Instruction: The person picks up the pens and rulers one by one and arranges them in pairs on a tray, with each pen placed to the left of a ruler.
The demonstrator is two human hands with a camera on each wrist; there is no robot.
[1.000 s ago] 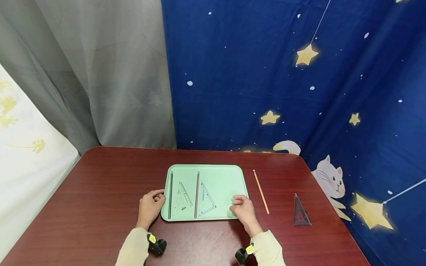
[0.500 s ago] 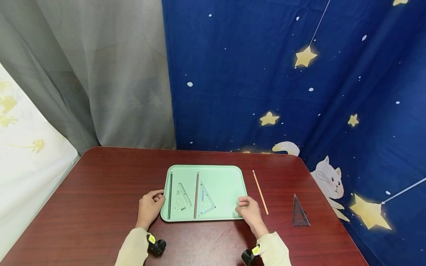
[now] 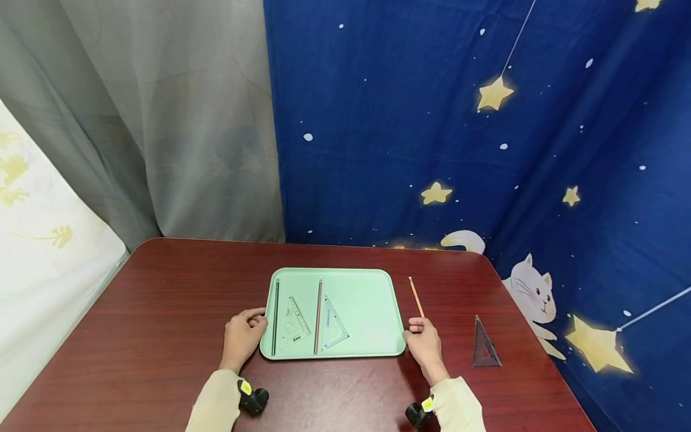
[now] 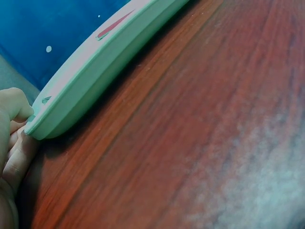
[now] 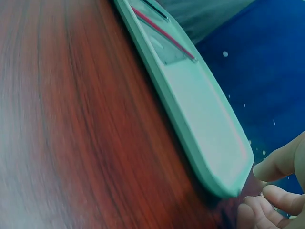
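1. Tray [image 3: 372,306] first: pale green, flat on the table [image 3: 351,396] between the two hands. The dark pencil [image 3: 276,315], red pencil [image 3: 318,315], ruler-edged clear triangle [image 3: 300,318] and blue-marked clear triangle [image 3: 336,337] all lie in its left and middle part.

2. Left hand [image 3: 244,339] has its grip on the tray's left rim, thumb above, fingers below. Right hand [image 3: 424,347] is by the near right corner, fingers loosely bent, thumb clear of them. I see nothing in that grip, but can't swear to it.

3. What could go wrong, imo: if the left lifts or tugs alone, the tray could tilt and the pencils would probably roll into the clear triangles.

4. Also, the orange pencil [image 3: 415,297] lies on the table just outside the right rim, partly under the right hand. A careless sweep might send it rolling. The dark triangle [image 3: 479,348] further right looks safe enough.

5. Stuff I can't make out: the orange pencil's near end is behind the fingers, so no idea whether they touch it. Thumb on the rim or just beside it? Can't tell. Left wrist view cuts off most of the left hand, and the clear triangles' markings are too small to read.
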